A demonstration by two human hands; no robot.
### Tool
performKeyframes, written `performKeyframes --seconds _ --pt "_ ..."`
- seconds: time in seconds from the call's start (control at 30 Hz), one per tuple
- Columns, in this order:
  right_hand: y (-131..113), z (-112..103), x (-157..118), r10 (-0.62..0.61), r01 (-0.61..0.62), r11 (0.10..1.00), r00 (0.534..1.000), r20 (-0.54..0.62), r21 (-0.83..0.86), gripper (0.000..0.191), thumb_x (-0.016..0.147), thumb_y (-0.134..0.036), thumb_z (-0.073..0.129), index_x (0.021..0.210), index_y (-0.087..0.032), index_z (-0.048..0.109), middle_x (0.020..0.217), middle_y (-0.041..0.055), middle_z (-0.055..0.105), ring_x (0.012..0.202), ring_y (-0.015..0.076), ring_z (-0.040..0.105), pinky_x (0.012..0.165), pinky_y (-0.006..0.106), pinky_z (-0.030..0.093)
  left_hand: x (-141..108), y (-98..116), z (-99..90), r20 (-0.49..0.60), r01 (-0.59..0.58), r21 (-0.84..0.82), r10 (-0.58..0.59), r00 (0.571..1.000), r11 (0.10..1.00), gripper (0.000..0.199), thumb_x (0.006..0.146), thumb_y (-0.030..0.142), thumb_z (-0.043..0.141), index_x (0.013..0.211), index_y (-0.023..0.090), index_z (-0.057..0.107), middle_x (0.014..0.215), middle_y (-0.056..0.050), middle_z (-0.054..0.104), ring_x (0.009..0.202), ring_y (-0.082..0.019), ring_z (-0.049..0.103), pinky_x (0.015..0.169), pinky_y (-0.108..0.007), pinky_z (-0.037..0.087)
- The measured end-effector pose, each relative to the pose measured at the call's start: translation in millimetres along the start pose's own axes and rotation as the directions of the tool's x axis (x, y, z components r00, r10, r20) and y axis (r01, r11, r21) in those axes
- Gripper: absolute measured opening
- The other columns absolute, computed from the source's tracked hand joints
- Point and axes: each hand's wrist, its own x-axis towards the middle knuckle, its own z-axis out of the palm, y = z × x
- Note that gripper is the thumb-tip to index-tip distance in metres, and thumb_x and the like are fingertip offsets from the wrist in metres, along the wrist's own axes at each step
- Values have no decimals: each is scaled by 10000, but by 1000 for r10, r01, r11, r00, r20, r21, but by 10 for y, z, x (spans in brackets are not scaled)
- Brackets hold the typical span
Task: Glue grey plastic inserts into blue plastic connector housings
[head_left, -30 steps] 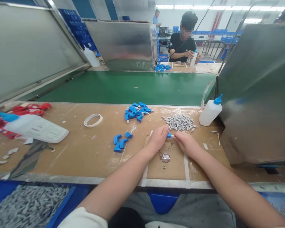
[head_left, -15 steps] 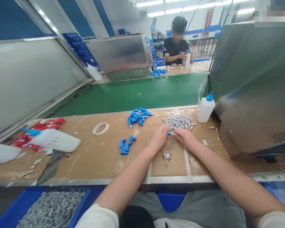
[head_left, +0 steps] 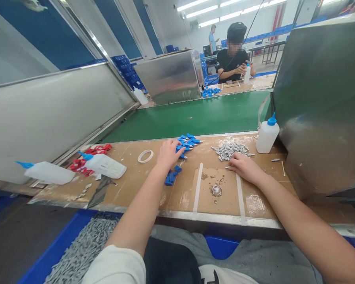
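Note:
My left hand [head_left: 168,154] is at the left edge of a pile of small blue plastic parts [head_left: 192,141], some with whitish tips. Its thumb and fingers are apart, with blue showing between them; the contact is partly hidden. Below it lies a smaller group of blue parts [head_left: 172,176]. My right hand [head_left: 243,167] rests at the front of a heap of small grey pointed pieces [head_left: 230,150]. Its fingertips are closed on one small pale grey piece [head_left: 227,167]. A small round metal dish [head_left: 216,191] sits on the board between two white tape strips.
A white bottle with a blue cap [head_left: 268,134] stands right, beside a metal housing [head_left: 319,110]. Left are a tape roll [head_left: 145,156], lying bottles [head_left: 106,165] and red parts [head_left: 81,165]. Beyond runs a green belt [head_left: 177,116]; a co-worker [head_left: 232,63] sits across it.
My hands were together over the board around a blue part; now they are apart. The left has moved left to the blue pile, the right slightly right to the grey heap. The view has shifted left.

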Motion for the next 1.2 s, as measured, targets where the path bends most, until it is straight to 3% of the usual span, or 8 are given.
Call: performKeyframes --seconds 0.2,0.37,0.47,0.57,0.73,0.9,1.07,1.2 --pt "-130 -21 0 11 34 938 992 -129 346 185 1041 -296 533 1034 -200 691 960 86 716 881 214 659 824 343 532 -487 -282 -110 392 -124 -61 137 910 990 367 896 556 663 1160 310 729 1153 -67 730 1099 -308 641 937 -385 443" --pt "-301 -43 -15 -54 87 842 996 -76 533 285 1033 -425 565 1022 -211 752 937 74 751 842 182 680 784 302 545 -622 -168 29 324 -151 -45 158 933 987 211 909 365 673 1095 294 745 1135 -81 701 1125 -319 621 972 -423 428" --pt "-317 -43 -25 -80 91 823 996 -44 561 328 1021 -470 588 991 -205 778 901 68 770 808 171 691 772 284 542 -595 21 51 225 -142 -264 204 953 954 221 949 411 633 1096 286 741 1173 -73 646 1115 -283 600 994 -415 444" --pt "-333 -70 -36 -92 68 832 996 17 550 372 1017 -504 591 932 -201 790 797 50 760 714 153 667 712 261 517 -524 336 108 107 -93 -613 199 974 785 314 950 516 634 1119 270 733 1085 -47 608 950 -205 593 898 -346 487" --pt "-430 -110 -52 -97 29 836 991 95 548 427 1017 -539 580 849 -195 770 708 38 732 633 141 634 653 244 493 -333 981 331 150 93 -958 199 968 270 528 903 638 654 1213 213 615 697 32 569 519 -103 471 505 -240 344" --pt "-494 -67 -59 -124 37 843 984 127 536 444 1027 -543 558 836 -198 762 711 40 732 634 142 629 656 245 489 -230 1270 525 211 244 -966 284 935 -86 634 846 679 700 1239 224 499 964 -64 734 590 -119 650 476 -199 415" --pt "-531 -56 -73 -125 0 843 973 195 538 396 1028 -484 581 823 -193 755 729 33 736 655 134 636 662 241 480 -256 1270 648 245 281 -952 247 938 -122 540 868 658 690 1115 237 461 955 -33 725 542 -83 584 449 -178 400" --pt "-517 -95 -72 -36 -88 754 984 175 652 357 994 -479 640 841 -180 761 689 25 713 611 127 620 609 239 490 -295 1255 682 211 246 -966 304 929 -80 579 860 558 749 1239 240 447 1033 -45 728 606 -89 584 516 -203 448"
